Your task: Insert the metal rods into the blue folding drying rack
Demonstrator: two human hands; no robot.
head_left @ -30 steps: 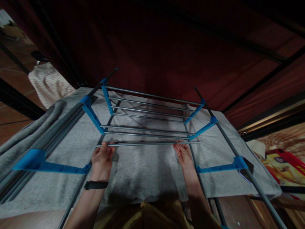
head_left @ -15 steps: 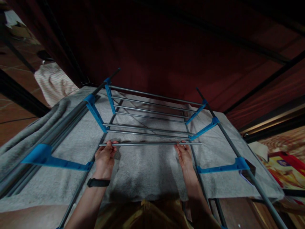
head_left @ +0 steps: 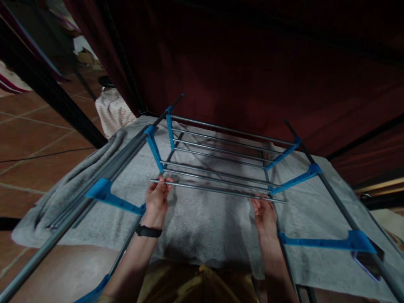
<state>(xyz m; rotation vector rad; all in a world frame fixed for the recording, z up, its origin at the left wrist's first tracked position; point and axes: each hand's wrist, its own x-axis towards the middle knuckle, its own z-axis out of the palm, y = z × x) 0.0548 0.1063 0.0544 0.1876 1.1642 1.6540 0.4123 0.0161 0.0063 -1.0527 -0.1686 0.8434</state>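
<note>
A thin grey metal rod (head_left: pixel 208 189) lies across both hands, level with the near side of a partly built rack. My left hand (head_left: pixel 157 200), with a dark wristband below it, pinches the rod close to its left end. Near the other end, my right hand (head_left: pixel 265 212) grips it between thumb and fingers. Beyond it, several rods (head_left: pixel 217 176) span the blue plastic brackets on the left (head_left: pixel 153 147) and right (head_left: pixel 293 181). Nearer me, a left blue bracket (head_left: pixel 118 202) and a right one (head_left: pixel 328 243) have no rods between them.
Grey cloth (head_left: pixel 205 231) covers the surface under the rack. Loose tubes (head_left: pixel 116 162) lie along its left side. A phone-like object (head_left: pixel 368 263) rests at the right. A dark red curtain (head_left: pixel 221 63) hangs behind, and a black post (head_left: pixel 53 80) stands at left.
The view has swung left, so the rack appears further right. The held rod now tilts, its left end further from me than its right. Both hands keep their hold.
</note>
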